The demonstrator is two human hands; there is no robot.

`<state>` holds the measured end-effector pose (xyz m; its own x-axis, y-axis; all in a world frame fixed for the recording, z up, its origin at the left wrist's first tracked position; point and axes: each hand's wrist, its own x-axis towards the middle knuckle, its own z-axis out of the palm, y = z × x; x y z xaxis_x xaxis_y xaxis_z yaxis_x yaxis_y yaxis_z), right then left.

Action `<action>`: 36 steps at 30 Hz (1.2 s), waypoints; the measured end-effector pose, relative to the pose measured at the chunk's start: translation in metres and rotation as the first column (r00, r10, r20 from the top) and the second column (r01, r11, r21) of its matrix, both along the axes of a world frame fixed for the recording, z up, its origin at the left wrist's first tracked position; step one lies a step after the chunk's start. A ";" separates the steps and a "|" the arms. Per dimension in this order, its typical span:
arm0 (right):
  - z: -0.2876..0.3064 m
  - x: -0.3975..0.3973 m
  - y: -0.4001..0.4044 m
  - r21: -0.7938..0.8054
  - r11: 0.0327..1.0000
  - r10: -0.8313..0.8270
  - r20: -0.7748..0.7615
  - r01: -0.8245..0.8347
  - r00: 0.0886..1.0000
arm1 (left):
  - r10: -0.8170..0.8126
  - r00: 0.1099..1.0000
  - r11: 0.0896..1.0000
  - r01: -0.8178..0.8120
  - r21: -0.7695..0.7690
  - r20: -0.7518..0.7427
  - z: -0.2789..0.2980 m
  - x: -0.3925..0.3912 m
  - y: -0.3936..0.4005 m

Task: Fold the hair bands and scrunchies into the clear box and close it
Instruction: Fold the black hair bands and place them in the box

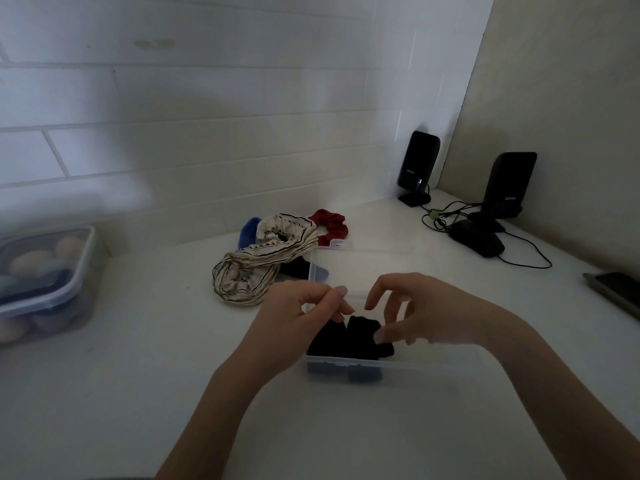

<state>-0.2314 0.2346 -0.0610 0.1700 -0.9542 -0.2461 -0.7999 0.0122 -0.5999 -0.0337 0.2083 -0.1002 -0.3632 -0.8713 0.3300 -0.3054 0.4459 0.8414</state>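
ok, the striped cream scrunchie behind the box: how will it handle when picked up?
Probably floppy: the striped cream scrunchie lies slumped in loose, twisted folds on the counter. Likely light for its bulk, since it looks like gathered thin fabric. It is unlikely to roll or slip, but being bulkier than the black band in the clear box, it may spring open once folded.

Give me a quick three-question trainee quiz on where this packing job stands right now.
1. True or false: the clear box already holds a black band.
2. Which lies farthest back on the counter? A striped scrunchie; B red scrunchie; C clear box.
3. Fill in: both the left hand and the right hand are over the ____.

Key: 1 true; 2 B; 3 clear box.
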 end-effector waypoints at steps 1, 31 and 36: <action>-0.003 0.004 0.001 -0.019 1.000 0.017 -0.074 -0.018 0.997 | -0.004 1.000 1.000 0.004 0.000 0.012 0.000 -0.001 0.000; -0.006 0.006 0.014 -0.187 0.973 -0.061 0.369 0.139 0.927 | -0.127 0.859 0.987 0.160 -0.023 0.497 0.001 -0.010 0.007; -0.011 0.005 0.014 -0.202 0.975 0.001 0.433 0.096 0.901 | -0.084 0.925 0.992 0.111 -0.052 0.371 -0.004 -0.018 0.007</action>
<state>-0.2264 0.2485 -0.0722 0.1657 -0.9849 0.0501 -0.4664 -0.1230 -0.8760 -0.0518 0.2157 -0.1041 -0.5531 -0.8045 0.2165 -0.5390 0.5438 0.6433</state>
